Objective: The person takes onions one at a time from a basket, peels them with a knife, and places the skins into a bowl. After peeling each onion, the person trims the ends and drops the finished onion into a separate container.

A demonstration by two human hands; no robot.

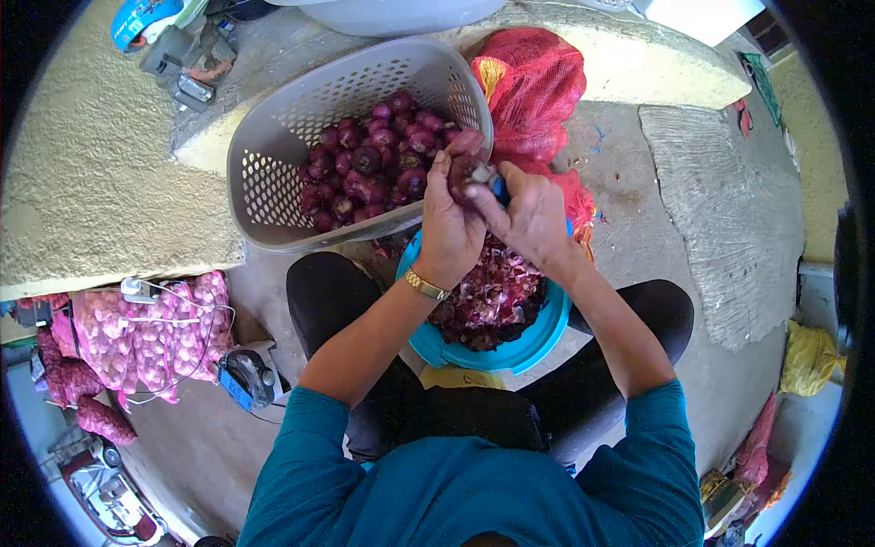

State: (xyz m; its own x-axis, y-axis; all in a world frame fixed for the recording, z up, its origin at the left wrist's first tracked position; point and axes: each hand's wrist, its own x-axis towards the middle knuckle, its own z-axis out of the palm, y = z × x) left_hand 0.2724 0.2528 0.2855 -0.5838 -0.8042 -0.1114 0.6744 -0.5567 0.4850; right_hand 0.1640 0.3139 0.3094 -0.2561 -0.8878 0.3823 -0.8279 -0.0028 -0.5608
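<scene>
While the left hand [448, 226] is closed around a red onion [462, 170], the right hand [533, 217] is clamped on a knife [497, 188] with a blue handle, its blade against the onion's upper end. The onion is held above the near rim of the basket [273, 118] and over the far edge of the bowl [538, 342]. As far as it shows between the fingers, its longer side runs away from the person, toward the basket, with a loose flap of skin at the far end.

The grey perforated basket is tilted toward the person and holds a heap of red onions [374, 159]. The blue bowl sits on the floor between the person's knees, filled with purple onion skins [492, 292]. Just right of the basket lies a red net sack [533, 87], slack and crumpled. Far to the left, a pink net bag [146, 333] is packed with pale bulbs. No writing on any of these is clear enough to read.
</scene>
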